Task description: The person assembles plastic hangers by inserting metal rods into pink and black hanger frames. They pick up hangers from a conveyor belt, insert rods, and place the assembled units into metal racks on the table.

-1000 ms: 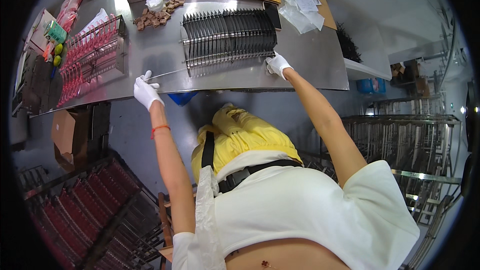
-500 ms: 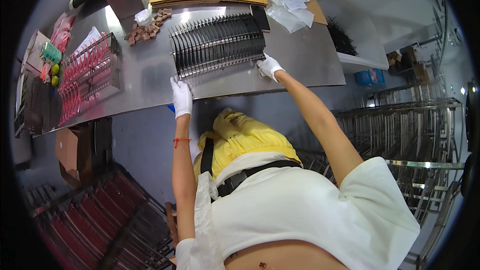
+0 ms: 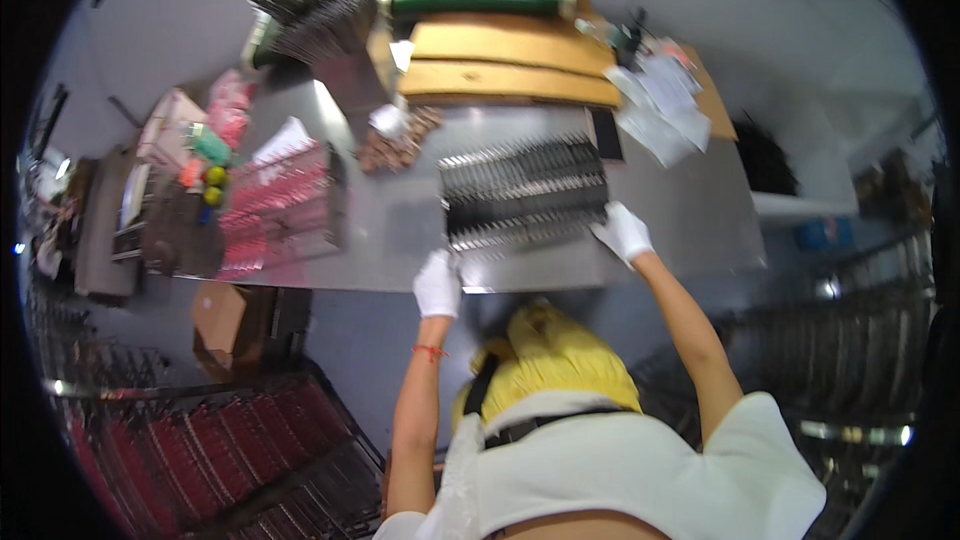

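A metal rack [image 3: 525, 198] with a row of thin, dark curved pieces lies on the steel table [image 3: 395, 220]. My left hand [image 3: 438, 286], in a white glove, is closed at the rack's near left corner. At the near right corner my right hand [image 3: 624, 234], also gloved in white, has its fingers bent around the rack's end. Motion blur softens the fingertips of both hands. A dark phone [image 3: 604, 134] lies just beyond the rack's far right corner.
Left of the rack stands another rack with pink pieces [image 3: 275, 205]. Brown small blocks [image 3: 395, 150] are heaped behind, beside a box of thin rods [image 3: 350, 85]. Cardboard sheets [image 3: 510, 80] and clear plastic bags [image 3: 665, 110] lie farther back. Racks of red pieces [image 3: 220, 440] stand lower left.
The whole view has swung up and left, so the table appears lower and farther right, and a green surface shows at the back. Both hands stay at the rack's corners.
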### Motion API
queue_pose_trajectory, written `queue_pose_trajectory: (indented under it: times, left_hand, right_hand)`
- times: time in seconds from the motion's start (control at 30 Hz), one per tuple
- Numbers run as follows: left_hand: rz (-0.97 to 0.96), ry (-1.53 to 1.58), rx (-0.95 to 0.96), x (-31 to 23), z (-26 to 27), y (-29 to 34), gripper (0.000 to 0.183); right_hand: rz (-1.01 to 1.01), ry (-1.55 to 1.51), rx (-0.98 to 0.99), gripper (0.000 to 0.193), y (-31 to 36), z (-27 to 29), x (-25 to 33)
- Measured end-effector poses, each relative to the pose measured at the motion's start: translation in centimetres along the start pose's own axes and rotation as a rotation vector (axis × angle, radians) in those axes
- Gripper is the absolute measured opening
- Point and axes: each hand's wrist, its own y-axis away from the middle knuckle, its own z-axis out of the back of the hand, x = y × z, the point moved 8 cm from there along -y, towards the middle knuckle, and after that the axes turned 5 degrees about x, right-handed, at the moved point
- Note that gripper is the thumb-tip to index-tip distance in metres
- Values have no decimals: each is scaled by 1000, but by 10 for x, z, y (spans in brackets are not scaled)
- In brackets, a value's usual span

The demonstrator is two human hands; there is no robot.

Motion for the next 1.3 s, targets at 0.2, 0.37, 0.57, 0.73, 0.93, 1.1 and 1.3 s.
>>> queue_pose_trajectory:
  times: [0.2, 0.37, 0.57, 0.73, 0.93, 1.1, 1.3]
  left_hand:
    - [-58, -107, 281, 19, -8, -62, 22]
    - [-272, -187, 76, 9, 74, -201, 40]
    - [299, 130, -580, 64, 220, -385, 47]
    - [316, -50, -559, 55, 224, -434, 34]
    - [183, 901, -1071, 15, 298, -380, 26]
    - [-284, 881, -1332, -67, 349, -230, 20]
    - [468, 1135, -600, -22, 96, -179, 16]
  right_hand:
    - [68, 68, 47, 47, -13, -17, -7]
    - [-61, -35, -28, 34, 3, -29, -36]
    - [-159, -143, -29, 32, 43, -22, -51]
    - [-167, -151, 137, 32, 59, -24, -79]
    - [57, -111, 447, 31, 57, 0, -84]
    - [-29, -338, -147, 27, 22, 75, -129]
    - [58, -372, -493, 20, -56, 157, -24]
